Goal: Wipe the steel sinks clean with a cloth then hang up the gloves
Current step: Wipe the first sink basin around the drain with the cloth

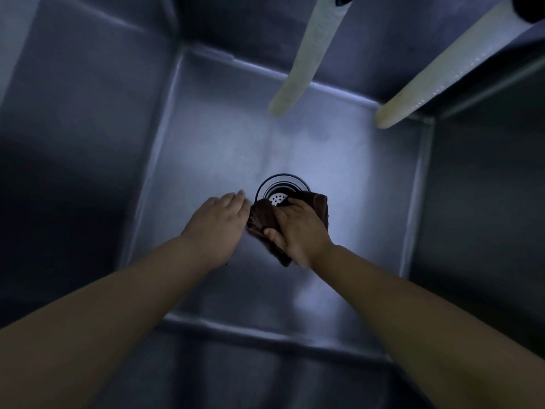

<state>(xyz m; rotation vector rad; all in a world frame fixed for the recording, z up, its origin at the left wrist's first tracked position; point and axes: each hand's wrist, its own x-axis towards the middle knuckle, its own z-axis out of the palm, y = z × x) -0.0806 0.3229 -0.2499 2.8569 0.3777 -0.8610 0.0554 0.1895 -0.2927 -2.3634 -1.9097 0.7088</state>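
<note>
Dark cloth (262, 219) lay bunched on sink (206, 137) floor, partly over drain (280, 188). Right hand (298, 228) gripped it, fingers curled; left hand (219, 216) beside, fingers straight, holding nothing. Prob. soft, light, floppy; best grabbed by the bunched middle.

Brushed steel sink (224, 137), ribbed brown cloth (262, 216)

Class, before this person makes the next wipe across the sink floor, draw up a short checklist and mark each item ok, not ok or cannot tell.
1. Dark brown cloth in hand: ok, right hand grips it.
2. Cloth at the sink floor: ok.
3. Drain strainer free: not ok, cloth overlaps its edge.
4. Left hand free: ok, open beside the cloth.
5. Pale hoses out of the way: ok, they hang nearer the back wall.
6. Floor wiped clean: cannot tell.
</note>
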